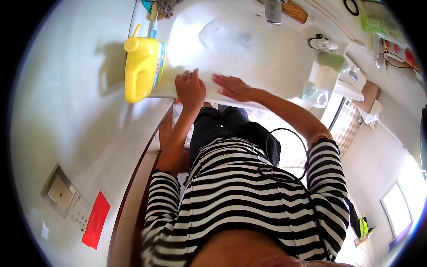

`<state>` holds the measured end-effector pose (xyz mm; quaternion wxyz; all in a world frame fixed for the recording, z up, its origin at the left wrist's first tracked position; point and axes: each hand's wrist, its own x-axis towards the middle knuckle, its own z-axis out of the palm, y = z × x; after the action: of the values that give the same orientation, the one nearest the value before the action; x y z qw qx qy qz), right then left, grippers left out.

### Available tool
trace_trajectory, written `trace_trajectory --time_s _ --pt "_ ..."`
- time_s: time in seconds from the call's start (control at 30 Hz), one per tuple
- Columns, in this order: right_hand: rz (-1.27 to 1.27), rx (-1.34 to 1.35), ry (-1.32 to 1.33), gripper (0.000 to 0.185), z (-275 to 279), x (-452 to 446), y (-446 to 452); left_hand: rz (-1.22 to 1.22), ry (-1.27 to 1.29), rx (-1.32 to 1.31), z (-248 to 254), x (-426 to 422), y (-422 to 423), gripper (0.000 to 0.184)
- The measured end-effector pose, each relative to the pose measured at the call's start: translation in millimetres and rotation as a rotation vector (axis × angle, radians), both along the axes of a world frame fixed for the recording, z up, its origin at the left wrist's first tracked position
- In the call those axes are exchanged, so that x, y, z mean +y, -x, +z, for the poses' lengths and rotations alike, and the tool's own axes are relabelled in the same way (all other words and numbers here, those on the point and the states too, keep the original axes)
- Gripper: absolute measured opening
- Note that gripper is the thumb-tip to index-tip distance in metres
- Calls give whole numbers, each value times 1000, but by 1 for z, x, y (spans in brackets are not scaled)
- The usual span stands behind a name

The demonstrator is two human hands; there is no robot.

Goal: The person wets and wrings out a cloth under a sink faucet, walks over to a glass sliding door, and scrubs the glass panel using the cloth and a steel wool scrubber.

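White, glossy basin (278, 62) opens upward beyond left hand (191, 90) and right hand (235, 87), both empty; its long axis runs sideways.

Your left hand (191, 90), fingers bent, is at the near edge of the sink (278, 73). Your right hand (234, 88) extends flat near that edge.

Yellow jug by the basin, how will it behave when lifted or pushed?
The yellow jug looks like moulded plastic, probably fairly stiff. Its tall shape might tip if pushed. Its bulk could mean weight; opaque walls hide contents.
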<state>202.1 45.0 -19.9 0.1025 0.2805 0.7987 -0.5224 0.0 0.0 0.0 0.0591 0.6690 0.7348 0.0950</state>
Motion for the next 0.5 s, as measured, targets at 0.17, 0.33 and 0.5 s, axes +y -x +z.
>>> trace_trajectory --time_s 0.17,0.33,0.5 --pt "-111 -478 28 79 -30 19 -109 -4 -57 -73 -5 8 -25 24" --pt "-234 -774 -308 73 -54 43 -111 -3 -55 -43 3 2 -12 20" --pt "-71 -466 -320 63 -76 53 -47 13 -44 -35 7 3 -9 19"
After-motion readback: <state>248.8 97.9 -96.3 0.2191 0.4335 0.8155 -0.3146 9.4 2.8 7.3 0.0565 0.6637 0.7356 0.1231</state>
